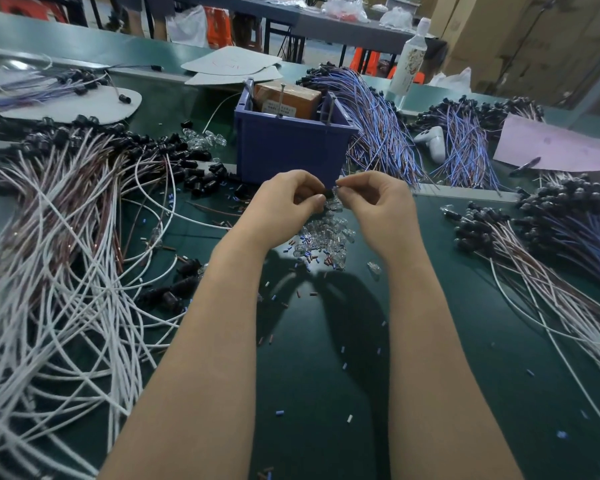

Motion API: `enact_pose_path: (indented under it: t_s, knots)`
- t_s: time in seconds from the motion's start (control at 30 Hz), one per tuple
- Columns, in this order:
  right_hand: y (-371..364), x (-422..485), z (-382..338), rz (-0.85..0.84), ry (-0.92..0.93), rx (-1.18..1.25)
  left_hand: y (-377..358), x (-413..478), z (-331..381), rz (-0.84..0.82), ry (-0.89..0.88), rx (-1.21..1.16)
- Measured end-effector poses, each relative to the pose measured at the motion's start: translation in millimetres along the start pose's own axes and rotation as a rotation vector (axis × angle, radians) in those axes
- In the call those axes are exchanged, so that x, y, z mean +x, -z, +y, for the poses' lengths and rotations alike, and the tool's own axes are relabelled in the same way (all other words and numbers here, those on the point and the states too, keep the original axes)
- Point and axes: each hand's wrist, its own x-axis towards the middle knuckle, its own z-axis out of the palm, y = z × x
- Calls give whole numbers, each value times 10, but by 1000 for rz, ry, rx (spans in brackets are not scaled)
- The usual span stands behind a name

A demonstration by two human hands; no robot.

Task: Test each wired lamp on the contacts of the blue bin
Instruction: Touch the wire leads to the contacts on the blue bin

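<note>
A small black lamp socket (328, 194) is pinched from both sides by the left hand (288, 199) and the right hand (378, 199), just before the blue plastic bin (291, 150); a lamp is judged readied, not yet tested. Its leads must next be brought to the upright metal pins (283, 98) on the bin's rim. Those leads, and any bulb seated, are hidden by fingertips.

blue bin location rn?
Head view, centre: the blue bin stands on the green table just beyond the left hand and right hand, with a blue-wired bundle at its right side.
</note>
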Motion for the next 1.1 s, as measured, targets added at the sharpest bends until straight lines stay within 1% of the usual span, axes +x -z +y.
enact_pose_path:
  t_s: [0.17,0.3,0.4,0.47,0.57,0.67,0.83,1.1]
  knots:
    - [-9,-4,-1,-31,-6,-30,4,-15,-5,-24,-16,56]
    - [-9,-19,-20,-9,-62,130,-9,-7,14,-31,-5,25]
    - [-51,-26,-19,35,-93,157,-48,0,16,-38,2,33]
    - [-77,-34,-23,103,-96,151,-64,7,0,-6,7,42]
    - [-91,-48,-53,172,-106,205,-66,17,-28,87,16,-21]
    - [-107,-58,-94,144,-88,262,-55,34,-57,160,16,-90]
    - [-137,-76,-155,86,-49,252,-50,39,-77,198,1,-156]
    - [-180,-82,-181,127,43,164,-38,19,-39,197,-7,-173]
